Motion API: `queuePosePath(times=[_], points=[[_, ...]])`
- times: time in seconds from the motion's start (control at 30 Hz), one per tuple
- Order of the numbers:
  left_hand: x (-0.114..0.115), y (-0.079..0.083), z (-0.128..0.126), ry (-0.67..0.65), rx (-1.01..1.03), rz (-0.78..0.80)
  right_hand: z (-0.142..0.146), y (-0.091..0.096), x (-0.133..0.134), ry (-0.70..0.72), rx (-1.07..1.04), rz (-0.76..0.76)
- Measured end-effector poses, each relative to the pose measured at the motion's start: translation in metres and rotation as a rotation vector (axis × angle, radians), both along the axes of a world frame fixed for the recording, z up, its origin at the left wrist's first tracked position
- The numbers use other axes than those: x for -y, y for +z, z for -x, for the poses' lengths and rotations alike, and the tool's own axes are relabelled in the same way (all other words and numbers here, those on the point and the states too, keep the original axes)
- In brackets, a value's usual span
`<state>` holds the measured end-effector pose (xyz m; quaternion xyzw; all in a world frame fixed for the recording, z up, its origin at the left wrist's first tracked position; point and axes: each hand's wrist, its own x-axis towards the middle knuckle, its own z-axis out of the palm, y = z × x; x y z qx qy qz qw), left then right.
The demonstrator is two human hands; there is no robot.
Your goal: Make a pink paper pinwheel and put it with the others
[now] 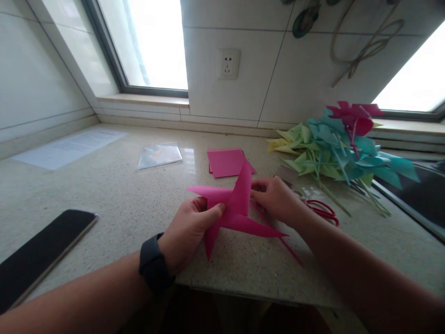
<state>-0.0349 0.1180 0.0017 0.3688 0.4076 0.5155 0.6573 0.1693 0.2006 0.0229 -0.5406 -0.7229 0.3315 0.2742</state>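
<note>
A pink paper pinwheel (236,208) with pointed blades is held just above the countertop. My left hand (193,222), with a dark watch on the wrist, pinches it near the middle, thumb on top. At the pinwheel's right edge, my right hand (276,197) has its fingers curled closed around the upper end of a thin pink stick (292,253). One blade partly hides those fingertips. The stick slants down to the right, passing behind a blade. Behind the pinwheel lies a stack of pink paper squares (224,162). Red-handled scissors (323,212) rest beside my right forearm.
Yellow, green, blue and pink paper pinwheels on sticks (344,148) are heaped at the back right. A black sink or stove edge (413,204) borders them. Leftward lie a dark phone (45,255), a clear packet (160,154) and a printed sheet (71,147).
</note>
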Motion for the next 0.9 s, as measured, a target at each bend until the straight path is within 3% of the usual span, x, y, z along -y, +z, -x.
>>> queuePosePath(times=[0.13, 0.3, 0.5, 0.6, 0.9], points=[[0.000, 0.004, -0.002, 0.026, -0.027, -0.022, 0.003, 0.003, 0.005, 0.083, -0.155, -0.001], [0.001, 0.010, -0.005, 0.014, -0.100, -0.076, -0.005, 0.007, 0.009, 0.422, -0.454, 0.301], [0.004, 0.016, -0.008, 0.009, -0.222, -0.119, -0.010, 0.012, 0.015, 0.656, -0.590, 0.399], [0.005, 0.019, -0.010, 0.027, -0.253, -0.143, -0.010, 0.014, 0.018, 0.657, -0.620, 0.440], [0.008, 0.021, -0.011, 0.064, -0.380, -0.215, 0.000, 0.011, 0.026, 0.430, -0.518, 0.340]])
